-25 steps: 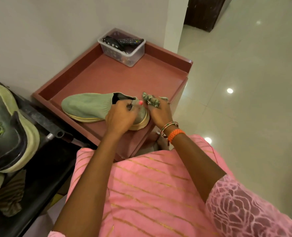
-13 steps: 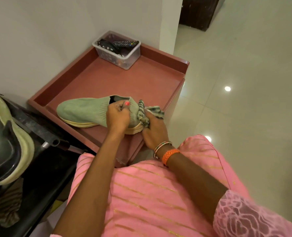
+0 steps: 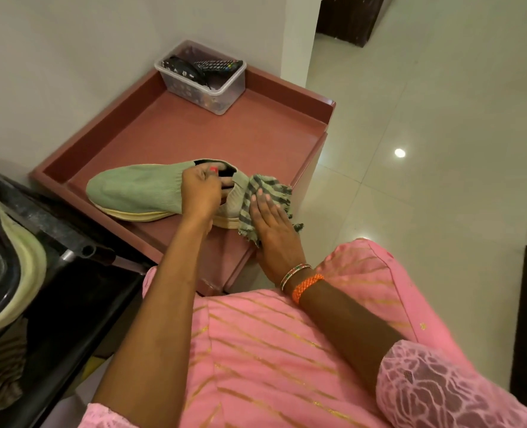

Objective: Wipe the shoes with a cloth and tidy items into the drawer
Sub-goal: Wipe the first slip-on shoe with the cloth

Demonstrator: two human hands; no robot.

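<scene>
Green knit shoe (image 3: pixel 138 189) lying on its side on reddish tabletop (image 3: pixel 225 134), toe pointing left, near front edge. Left hand (image 3: pixel 199 193) curled round collar, fingers hooked into opening, gripping it. Right hand (image 3: pixel 271 223) flat, fingers straight, pressing striped cloth (image 3: pixel 268 188) against heel. Clear plastic box (image 3: pixel 203 78) with remotes sits at back corner, well apart from shoe. Second shoe (image 3: pixel 6 267) at left edge, on black rack.

Pink gold-striped tunic (image 3: pixel 256 350) with lace sleeves (image 3: pixel 435 390); orange thread band (image 3: pixel 305 287) and beaded bangles (image 3: pixel 294 274).
</scene>
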